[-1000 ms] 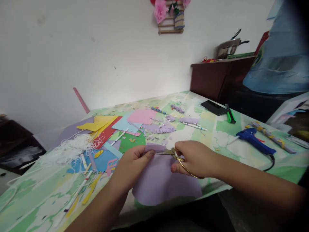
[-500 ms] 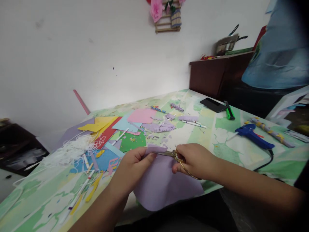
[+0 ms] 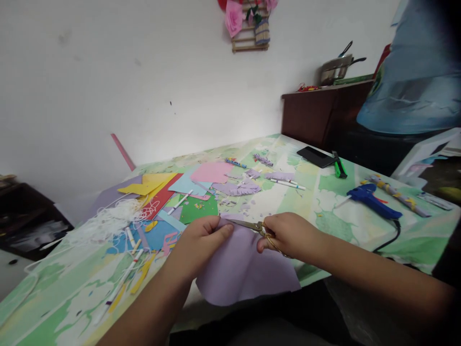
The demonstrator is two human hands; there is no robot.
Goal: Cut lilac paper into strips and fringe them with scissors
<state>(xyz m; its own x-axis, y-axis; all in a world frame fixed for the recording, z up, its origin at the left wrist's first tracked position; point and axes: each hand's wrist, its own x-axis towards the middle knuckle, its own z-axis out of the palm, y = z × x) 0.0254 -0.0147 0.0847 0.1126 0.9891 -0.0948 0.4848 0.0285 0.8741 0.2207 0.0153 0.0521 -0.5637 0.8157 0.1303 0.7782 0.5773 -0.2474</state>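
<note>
A sheet of purple paper [image 3: 245, 274] hangs over the table's near edge, its top edge pinched by my left hand [image 3: 205, 235] between thumb and fingers. My right hand [image 3: 288, 235] grips the gold-handled scissors [image 3: 257, 227], with fingers in the loops. The scissor blades point left and lie along the paper's upper edge, close to my left thumb. Whether the blades are fully closed is hard to make out. Beyond my hands lie fringed purple paper strips [image 3: 239, 188] and small scraps.
Coloured paper sheets [image 3: 211, 174], white string [image 3: 108, 221] and several markers lie to the left. At the right are a blue glue gun [image 3: 374, 201], a green utility knife [image 3: 339, 166], a black phone [image 3: 315, 156] and a decorated purple stick [image 3: 399, 194]. A large water bottle [image 3: 414, 81] stands behind.
The strip of purple paper standing above the blades has dropped out of sight. The blades now show more along the top edge. The view has shifted slightly.
</note>
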